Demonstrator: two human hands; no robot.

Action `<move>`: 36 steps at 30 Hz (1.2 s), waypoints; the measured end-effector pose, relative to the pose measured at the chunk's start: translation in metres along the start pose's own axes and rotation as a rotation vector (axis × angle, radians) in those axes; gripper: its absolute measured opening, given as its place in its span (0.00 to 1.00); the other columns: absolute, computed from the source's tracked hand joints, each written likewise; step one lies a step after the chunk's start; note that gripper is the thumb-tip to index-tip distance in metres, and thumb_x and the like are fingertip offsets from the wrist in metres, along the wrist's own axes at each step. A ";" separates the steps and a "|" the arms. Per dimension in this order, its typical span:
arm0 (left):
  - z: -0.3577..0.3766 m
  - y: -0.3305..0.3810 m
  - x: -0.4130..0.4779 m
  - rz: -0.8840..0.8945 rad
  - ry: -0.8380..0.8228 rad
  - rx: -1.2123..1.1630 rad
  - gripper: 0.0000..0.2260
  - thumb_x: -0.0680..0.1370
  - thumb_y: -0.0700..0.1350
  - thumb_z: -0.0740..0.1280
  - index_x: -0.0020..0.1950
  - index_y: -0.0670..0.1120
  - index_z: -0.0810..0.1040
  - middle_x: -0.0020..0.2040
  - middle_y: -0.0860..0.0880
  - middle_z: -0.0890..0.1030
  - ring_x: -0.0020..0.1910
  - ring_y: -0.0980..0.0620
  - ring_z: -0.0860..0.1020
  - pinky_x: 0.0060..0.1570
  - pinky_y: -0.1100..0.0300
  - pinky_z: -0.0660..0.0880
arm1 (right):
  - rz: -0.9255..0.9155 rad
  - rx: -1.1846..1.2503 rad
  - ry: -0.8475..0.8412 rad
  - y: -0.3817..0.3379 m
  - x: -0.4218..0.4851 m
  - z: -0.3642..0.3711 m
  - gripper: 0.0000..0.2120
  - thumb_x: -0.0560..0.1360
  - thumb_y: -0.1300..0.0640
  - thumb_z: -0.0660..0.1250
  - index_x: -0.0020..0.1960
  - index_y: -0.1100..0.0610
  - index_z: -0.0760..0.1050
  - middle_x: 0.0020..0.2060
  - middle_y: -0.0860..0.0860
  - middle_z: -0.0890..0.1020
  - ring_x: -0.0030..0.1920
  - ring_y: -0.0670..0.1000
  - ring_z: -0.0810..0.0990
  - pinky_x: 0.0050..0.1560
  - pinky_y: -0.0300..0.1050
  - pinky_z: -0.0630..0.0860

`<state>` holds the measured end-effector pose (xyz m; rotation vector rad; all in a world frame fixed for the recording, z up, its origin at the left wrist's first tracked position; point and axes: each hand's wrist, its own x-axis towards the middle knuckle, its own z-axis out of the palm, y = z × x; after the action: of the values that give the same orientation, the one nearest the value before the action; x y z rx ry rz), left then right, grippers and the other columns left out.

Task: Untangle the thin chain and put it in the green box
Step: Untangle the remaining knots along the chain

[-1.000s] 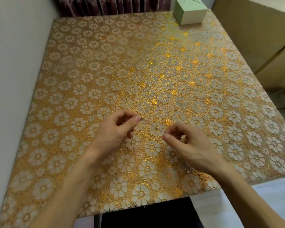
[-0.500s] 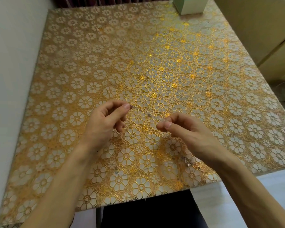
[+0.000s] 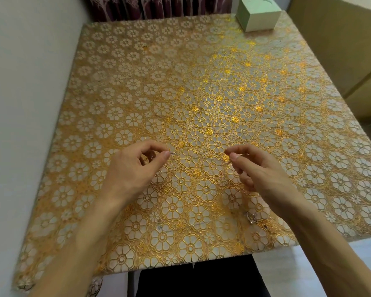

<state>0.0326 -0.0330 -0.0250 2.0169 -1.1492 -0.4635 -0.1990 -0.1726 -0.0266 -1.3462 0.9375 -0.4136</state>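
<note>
Your left hand (image 3: 133,168) and right hand (image 3: 259,170) each pinch the thin chain (image 3: 199,157) between thumb and forefinger. It runs nearly straight between them, over the table's (image 3: 137,82) near half. The green box (image 3: 258,15) sits at the far right corner, well apart.

- Left hand (image 3: 133,168) and right hand (image 3: 259,170): bare, short plain nails, bare forearms (image 3: 73,243) reaching the near edge.
- Black garment (image 3: 201,279) at near centre.
</note>
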 end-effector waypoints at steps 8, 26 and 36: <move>-0.005 -0.024 -0.017 0.082 -0.049 0.210 0.13 0.75 0.64 0.68 0.48 0.56 0.84 0.46 0.62 0.82 0.47 0.63 0.79 0.49 0.56 0.77 | -0.118 -0.291 0.139 0.006 0.007 -0.011 0.04 0.80 0.53 0.68 0.51 0.46 0.81 0.38 0.50 0.81 0.37 0.44 0.79 0.40 0.40 0.71; -0.014 -0.035 -0.048 0.116 -0.044 0.361 0.17 0.74 0.67 0.62 0.46 0.58 0.82 0.43 0.62 0.82 0.44 0.58 0.81 0.53 0.47 0.77 | -0.316 -0.639 0.263 0.026 -0.002 -0.021 0.02 0.78 0.52 0.70 0.49 0.47 0.81 0.38 0.41 0.81 0.34 0.43 0.77 0.33 0.36 0.71; -0.018 -0.044 -0.075 0.095 0.036 0.432 0.15 0.76 0.63 0.63 0.45 0.55 0.83 0.43 0.60 0.81 0.44 0.55 0.79 0.47 0.52 0.74 | -0.453 -0.847 0.308 0.042 -0.007 -0.031 0.04 0.77 0.51 0.70 0.51 0.50 0.81 0.42 0.43 0.82 0.38 0.45 0.79 0.44 0.53 0.79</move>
<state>0.0296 0.0521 -0.0504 2.3078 -1.4075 -0.1346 -0.2371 -0.1776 -0.0626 -2.3388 1.1128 -0.6127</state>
